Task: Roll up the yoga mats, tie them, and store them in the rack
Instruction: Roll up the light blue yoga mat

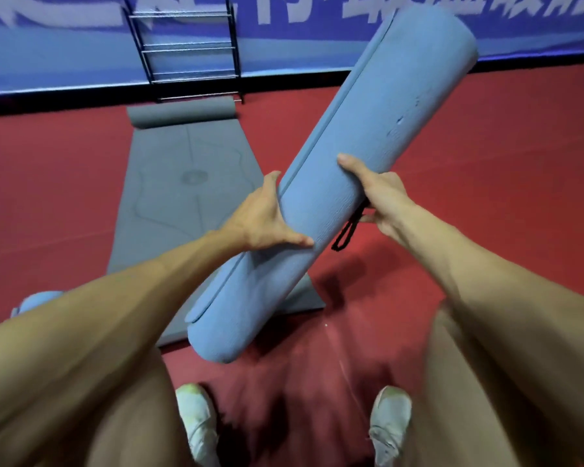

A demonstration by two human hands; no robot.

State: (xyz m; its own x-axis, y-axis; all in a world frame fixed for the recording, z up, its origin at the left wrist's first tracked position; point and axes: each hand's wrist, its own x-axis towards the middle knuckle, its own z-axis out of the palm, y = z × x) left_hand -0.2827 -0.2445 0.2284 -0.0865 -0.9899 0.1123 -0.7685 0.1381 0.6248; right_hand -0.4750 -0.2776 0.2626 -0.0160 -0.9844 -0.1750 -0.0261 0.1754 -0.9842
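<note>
The rolled blue mat [368, 156] hangs slanted across the middle of the frame, clear of the red floor [486, 163]. The left hand [263, 220] clasps its left flank, thumb across the front. The right hand [381, 197] grips the right flank, thumb pressed on top, and a black cord [346, 232] dangles from its curled fingers [371, 219]. The tie seems to come next: squeeze the roll tight so the loose edge cannot spring, then pass the cord round. The rack [186, 48] stands at upper left

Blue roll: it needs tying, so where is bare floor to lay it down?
Bare red floor lies right of the grey mat, out to the wall. More lies left of that mat, beyond the small blue roll. Crowded: straight ahead, where the grey mat runs up to the rack.
</note>
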